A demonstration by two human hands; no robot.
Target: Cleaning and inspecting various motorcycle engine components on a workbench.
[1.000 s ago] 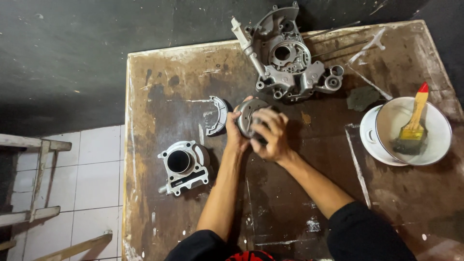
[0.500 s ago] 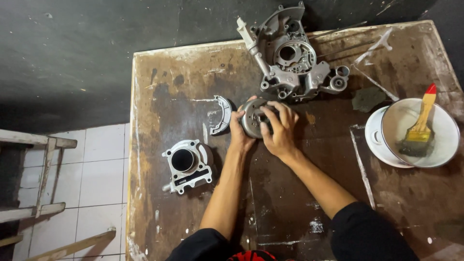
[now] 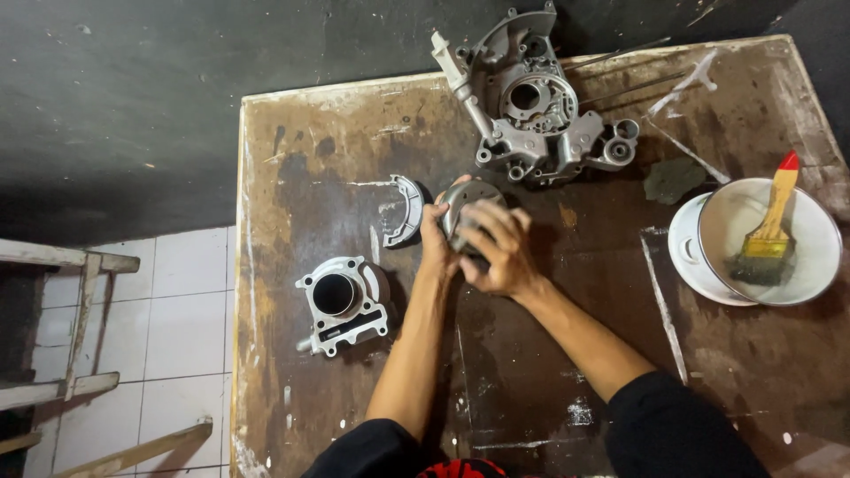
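The round grey metal part [image 3: 467, 205] sits mid-bench [image 3: 354, 159], clasped between both hands: the left hand [image 3: 436, 243] closes on its left edge, while the right hand [image 3: 498, 250] covers it from the right and above. Its axis seems upright, though fingers hide much; the curved shoe [image 3: 405, 209] lies just left.

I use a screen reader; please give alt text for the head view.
Both hands, left hand and right hand, grip a round grey metal engine part over a worn brown wooden table. Nearby lie a silver engine cylinder block and a grey crankcase casting.
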